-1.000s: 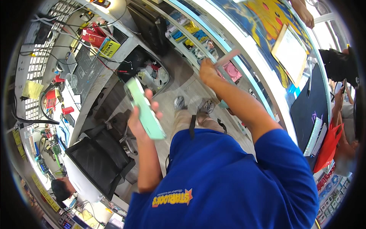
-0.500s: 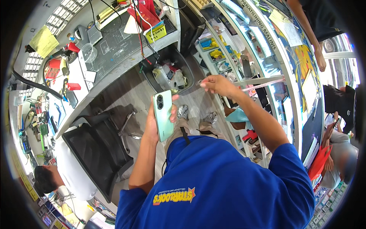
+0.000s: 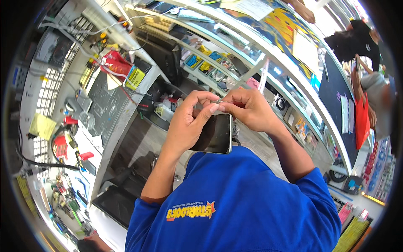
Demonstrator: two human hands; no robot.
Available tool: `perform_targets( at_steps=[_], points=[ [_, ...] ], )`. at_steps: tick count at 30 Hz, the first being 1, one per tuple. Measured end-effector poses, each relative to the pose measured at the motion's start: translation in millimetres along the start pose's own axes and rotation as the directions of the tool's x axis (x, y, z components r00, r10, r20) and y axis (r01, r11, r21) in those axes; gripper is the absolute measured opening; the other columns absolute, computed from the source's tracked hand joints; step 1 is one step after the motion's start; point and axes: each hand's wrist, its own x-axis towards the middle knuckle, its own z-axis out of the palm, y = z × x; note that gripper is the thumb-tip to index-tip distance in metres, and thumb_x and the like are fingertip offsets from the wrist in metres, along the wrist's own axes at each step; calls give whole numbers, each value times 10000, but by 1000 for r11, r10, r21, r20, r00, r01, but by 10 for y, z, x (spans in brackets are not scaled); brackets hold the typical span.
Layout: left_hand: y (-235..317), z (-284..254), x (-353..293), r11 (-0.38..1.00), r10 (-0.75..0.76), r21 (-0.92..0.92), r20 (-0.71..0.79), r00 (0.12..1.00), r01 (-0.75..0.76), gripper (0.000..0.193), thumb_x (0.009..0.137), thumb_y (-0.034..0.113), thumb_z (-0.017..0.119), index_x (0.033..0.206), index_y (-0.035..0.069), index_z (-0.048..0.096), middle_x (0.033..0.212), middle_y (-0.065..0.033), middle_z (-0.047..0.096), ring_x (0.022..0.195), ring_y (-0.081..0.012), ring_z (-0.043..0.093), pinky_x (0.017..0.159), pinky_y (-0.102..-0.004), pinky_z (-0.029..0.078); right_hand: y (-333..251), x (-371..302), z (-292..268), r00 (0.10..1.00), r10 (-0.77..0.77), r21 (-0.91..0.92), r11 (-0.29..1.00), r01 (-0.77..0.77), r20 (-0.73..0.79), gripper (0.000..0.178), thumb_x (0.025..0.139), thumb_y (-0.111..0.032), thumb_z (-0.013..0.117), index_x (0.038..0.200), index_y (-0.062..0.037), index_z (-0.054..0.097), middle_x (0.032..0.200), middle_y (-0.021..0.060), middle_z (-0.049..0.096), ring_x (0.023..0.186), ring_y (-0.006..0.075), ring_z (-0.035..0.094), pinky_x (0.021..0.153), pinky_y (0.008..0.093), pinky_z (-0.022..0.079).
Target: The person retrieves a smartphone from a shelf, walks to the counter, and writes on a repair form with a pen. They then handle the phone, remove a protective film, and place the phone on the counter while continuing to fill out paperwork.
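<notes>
1. Smartphone point(image 3: 215, 133): screen up, at centre, below the joined fingertips.
2. Left hand point(image 3: 187, 122): curled over the phone's nine-o'clock side, hiding it; thumb and forefinger nearly meet at a small metal piece point(image 3: 218, 101).
3. Right hand point(image 3: 252, 111): thumb and forefinger pinch that piece, mostly covering it.
4. From the phone: waste bin point(image 3: 154, 121), ten o'clock; black chair point(image 3: 115, 206), eight; glass display counter point(image 3: 275, 56), two; red bag point(image 3: 362, 122), three.

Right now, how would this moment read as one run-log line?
left hand: holding dark-screened phone | right hand: pinching small thing near phone's far edge, close to left hand | small thing: kind unclear
</notes>
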Motion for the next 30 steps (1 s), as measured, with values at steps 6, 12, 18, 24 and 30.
perform_targets(
  at_steps=[6, 12, 18, 24, 30],
  points=[
    [156, 411, 351, 988, -100, 128, 127, 987, 84, 180, 1086, 226, 671, 1086, 53, 620, 979, 22, 594, 934, -51, 542, 841, -240, 460, -36, -295, -429, 982, -108, -272, 960, 64, -152, 210, 992, -241, 776, 992, -31, 772, 786, 108, 736, 672, 237, 643, 641, 373, 495],
    [69, 936, 615, 990, 24, 138, 57, 998, -31, 243, 1114, 256, 617, 1117, 13, 608, 965, -9, 648, 886, -68, 565, 811, -250, 483, 630, -263, -930, 989, -141, 73, 987, 143, -36, 265, 1018, -241, 765, 1146, -10, 747, 939, 35, 747, 858, 60, 631, 772, 260, 515],
    [-242, 1383, 725, 871, -442, -240, -2, 897, 429, 281, 1124, 329, 603, 1154, 50, 618, 991, 22, 644, 898, -46, 563, 821, -234, 484, 1067, -272, -1047, 975, -151, 35, 987, 159, -166, 240, 1019, -219, 707, 1068, 11, 752, 824, 80, 692, 726, 125, 601, 675, 321, 494],
    [-435, 1565, 685, 730, -508, -557, -54, 860, 396, 400, 1112, 429, 586, 1304, 79, 595, 1046, -22, 621, 672, -96, 552, 620, -239, 429, 1311, -289, -1169, 955, -119, -112, 989, 91, -273, 254, 1016, -245, 714, 1055, 3, 757, 853, 108, 700, 747, 192, 628, 705, 341, 505],
    [-240, 1554, 572, 832, -361, -486, -107, 926, 268, 821, 982, 479, 758, 1623, 121, 390, 1285, -48, 572, 873, -111, 563, 773, -256, 467, 945, -491, -1408, 993, -64, 188, 979, 82, -101, 277, 1070, -247, 677, 1072, 14, 767, 1011, 69, 742, 905, 113, 639, 808, 310, 508]
  ],
)
